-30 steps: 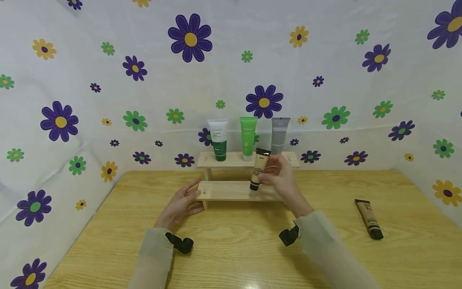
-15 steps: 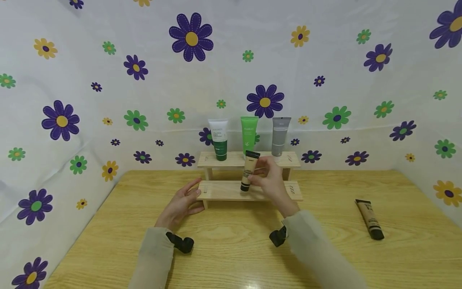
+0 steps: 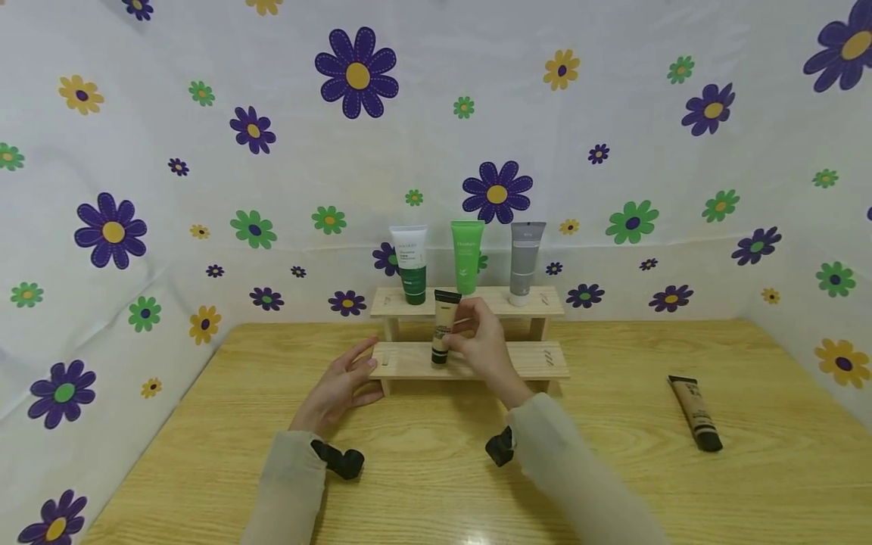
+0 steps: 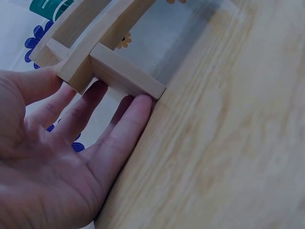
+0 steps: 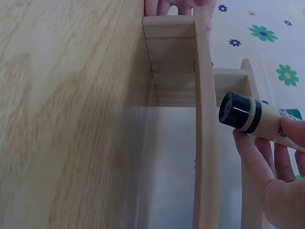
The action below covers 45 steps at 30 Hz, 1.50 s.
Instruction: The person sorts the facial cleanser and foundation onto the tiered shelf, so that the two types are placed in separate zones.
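My right hand [image 3: 485,344] pinches a beige cosmetic tube [image 3: 446,316] between thumb and fingers. The tube stands nearly upright, black cap down, over the lower step of a two-tier wooden shelf [image 3: 497,357]. In the right wrist view, the tube's black cap [image 5: 237,112] is close over the board's edge. My left hand [image 3: 343,381] rests on the left end of that lower step. Its thumb [image 4: 45,82] lies at the board's end and other fingertips touch the wooden leg [image 4: 126,71], as the left wrist view shows.
Along the upper step stand a white-and-green tube [image 3: 412,265], a bright green tube [image 3: 467,256] and a grey tube [image 3: 524,261]. Another beige tube [image 3: 696,412] with a black cap lies on the table [image 3: 422,469] at right. A flowered cloth [image 3: 300,151] hangs behind.
My right hand has carried the beige tube leftward along the lower step, and the tube has become more upright. My left hand has stayed at the shelf's left end.
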### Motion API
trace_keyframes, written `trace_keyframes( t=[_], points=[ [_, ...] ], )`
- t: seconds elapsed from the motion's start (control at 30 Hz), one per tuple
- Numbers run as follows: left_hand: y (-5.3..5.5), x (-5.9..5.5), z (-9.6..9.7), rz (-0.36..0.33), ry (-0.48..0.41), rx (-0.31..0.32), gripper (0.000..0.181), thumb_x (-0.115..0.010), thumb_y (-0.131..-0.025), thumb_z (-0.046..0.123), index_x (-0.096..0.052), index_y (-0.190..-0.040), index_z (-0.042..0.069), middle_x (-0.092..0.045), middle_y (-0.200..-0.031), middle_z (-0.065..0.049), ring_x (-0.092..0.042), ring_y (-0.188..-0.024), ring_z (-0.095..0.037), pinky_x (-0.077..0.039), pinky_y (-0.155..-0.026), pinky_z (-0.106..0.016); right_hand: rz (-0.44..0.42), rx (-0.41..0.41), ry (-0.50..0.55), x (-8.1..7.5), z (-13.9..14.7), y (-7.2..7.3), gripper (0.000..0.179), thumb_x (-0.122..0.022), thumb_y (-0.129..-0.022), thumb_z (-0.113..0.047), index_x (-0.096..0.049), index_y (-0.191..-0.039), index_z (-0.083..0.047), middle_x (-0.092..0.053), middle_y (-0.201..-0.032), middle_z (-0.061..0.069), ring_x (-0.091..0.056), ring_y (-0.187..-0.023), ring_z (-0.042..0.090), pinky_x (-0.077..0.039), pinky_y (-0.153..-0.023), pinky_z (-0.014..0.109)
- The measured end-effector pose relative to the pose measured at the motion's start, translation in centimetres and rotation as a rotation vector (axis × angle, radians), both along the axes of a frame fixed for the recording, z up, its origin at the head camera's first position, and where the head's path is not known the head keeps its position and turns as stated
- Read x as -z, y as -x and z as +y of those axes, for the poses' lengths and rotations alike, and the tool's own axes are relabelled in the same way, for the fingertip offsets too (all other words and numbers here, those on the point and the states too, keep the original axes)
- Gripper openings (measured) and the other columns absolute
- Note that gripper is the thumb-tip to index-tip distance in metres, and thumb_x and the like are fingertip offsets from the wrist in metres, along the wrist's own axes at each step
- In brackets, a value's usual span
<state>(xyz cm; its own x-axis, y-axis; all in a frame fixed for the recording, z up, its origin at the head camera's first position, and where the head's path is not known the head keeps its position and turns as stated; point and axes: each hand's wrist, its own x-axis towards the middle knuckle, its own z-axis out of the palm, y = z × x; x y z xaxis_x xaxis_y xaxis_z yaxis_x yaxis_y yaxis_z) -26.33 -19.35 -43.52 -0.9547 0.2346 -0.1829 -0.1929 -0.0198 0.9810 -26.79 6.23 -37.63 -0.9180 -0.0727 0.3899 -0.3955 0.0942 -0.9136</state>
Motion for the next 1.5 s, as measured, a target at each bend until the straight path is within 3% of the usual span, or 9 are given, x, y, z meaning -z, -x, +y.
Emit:
trace_keyframes(
  t=[0.33,0.63,0.8,1.0,1.17,1.5],
  points=[
    [0.0,0.1,-0.1,0.007,0.005,0.003,0.055,-0.041,-0.111,0.014,-0.023,-0.163,0.017,-0.028,-0.161,-0.024,-0.043,-0.137,-0.047,-0.051,-0.098,-0.05,0.023,0.018,-0.063,0.4,-1.7,0.0,0.04,-0.072,-0.08,0.022,-0.056,-0.113,0.008,-0.064,-0.11,0.025,-0.065,-0.096,0.041,-0.055,-0.087,0.048],
    [0.0,-0.1,0.0,0.002,-0.001,0.005,0.055,-0.041,-0.111,0.014,-0.024,-0.163,0.018,-0.028,-0.162,-0.023,-0.043,-0.137,-0.046,-0.052,-0.097,-0.049,0.17,0.009,-0.13,0.9,-2.9,0.1,0.037,-0.071,-0.079,0.023,-0.057,-0.11,0.006,-0.065,-0.104,0.022,-0.065,-0.095,0.04,-0.053,-0.088,0.052],
    [0.0,-0.1,0.0,-0.006,0.002,0.002,0.055,-0.041,-0.111,0.013,-0.024,-0.163,0.018,-0.029,-0.161,-0.024,-0.043,-0.137,-0.046,-0.052,-0.096,-0.049,0.196,0.009,-0.168,1.1,-3.2,0.3,0.037,-0.072,-0.079,0.021,-0.058,-0.11,0.006,-0.066,-0.104,0.02,-0.066,-0.095,0.037,-0.053,-0.09,0.051],
    [0.0,0.0,0.1,-0.011,0.003,0.001,0.055,-0.041,-0.111,0.013,-0.025,-0.163,0.018,-0.029,-0.161,-0.024,-0.044,-0.136,-0.046,-0.053,-0.096,-0.048,0.156,-0.026,-0.166,1.3,-3.2,0.4,0.033,-0.072,-0.082,0.019,-0.06,-0.109,0.005,-0.067,-0.104,0.019,-0.065,-0.098,0.035,-0.054,-0.086,0.048],
    [0.0,0.0,0.0,-0.015,0.0,-0.002,0.055,-0.041,-0.111,0.012,-0.025,-0.163,0.019,-0.029,-0.161,-0.023,-0.044,-0.136,-0.045,-0.053,-0.096,-0.048,0.114,-0.063,-0.189,1.1,-2.6,0.5,0.034,-0.071,-0.083,0.018,-0.059,-0.112,0.006,-0.066,-0.106,0.019,-0.064,-0.102,0.036,-0.052,-0.092,0.047],
    [0.0,0.1,0.0,-0.006,0.001,0.0,0.055,-0.041,-0.111,0.013,-0.024,-0.163,0.018,-0.028,-0.161,-0.023,-0.043,-0.137,-0.046,-0.052,-0.097,-0.049,-0.062,-0.089,-0.185,-0.2,0.5,0.2,0.036,-0.069,-0.085,0.017,-0.056,-0.118,0.01,-0.064,-0.109,0.025,-0.066,-0.1,0.04,-0.054,-0.092,0.045]
  ],
)
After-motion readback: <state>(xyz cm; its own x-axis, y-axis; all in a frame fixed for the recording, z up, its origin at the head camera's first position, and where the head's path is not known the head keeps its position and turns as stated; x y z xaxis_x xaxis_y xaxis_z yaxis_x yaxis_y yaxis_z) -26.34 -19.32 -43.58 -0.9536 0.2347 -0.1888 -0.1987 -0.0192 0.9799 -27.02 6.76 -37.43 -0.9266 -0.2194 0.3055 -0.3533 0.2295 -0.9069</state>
